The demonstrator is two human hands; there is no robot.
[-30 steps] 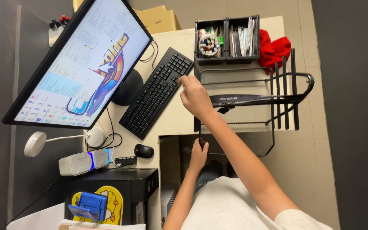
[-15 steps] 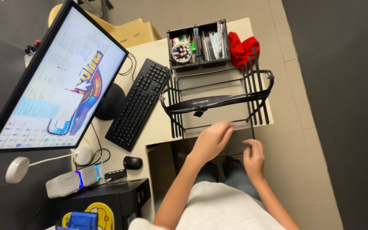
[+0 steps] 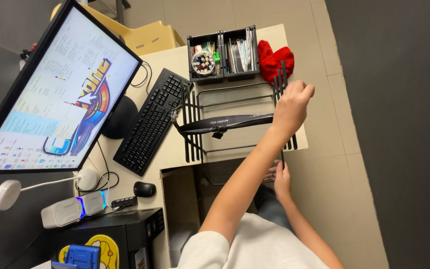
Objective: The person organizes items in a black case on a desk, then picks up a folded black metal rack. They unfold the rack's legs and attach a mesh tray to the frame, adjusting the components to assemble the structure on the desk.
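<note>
A black wire mesh rack (image 3: 235,102) with upright prongs lies on the beige desk (image 3: 172,154), a black band (image 3: 225,123) stretched across it. My left hand (image 3: 292,105) reaches across my body and is closed around the prongs at the rack's right end. My right hand (image 3: 278,180) is lower, at the desk's near edge, with its fingers around a thin black rod of the rack that hangs over the edge. Both arms are bare below a white T-shirt.
A black keyboard (image 3: 153,122) lies left of the rack, a large lit monitor (image 3: 51,94) beyond it. Two black organiser boxes (image 3: 222,50) and a red cloth (image 3: 274,60) sit behind the rack. A mouse (image 3: 144,189), a speaker (image 3: 70,211) and a black computer tower (image 3: 120,239) are at lower left.
My left hand rose from the desk's near edge and closed on the rack's right prongs. My right hand stayed low at the near edge. The view shifted slightly.
</note>
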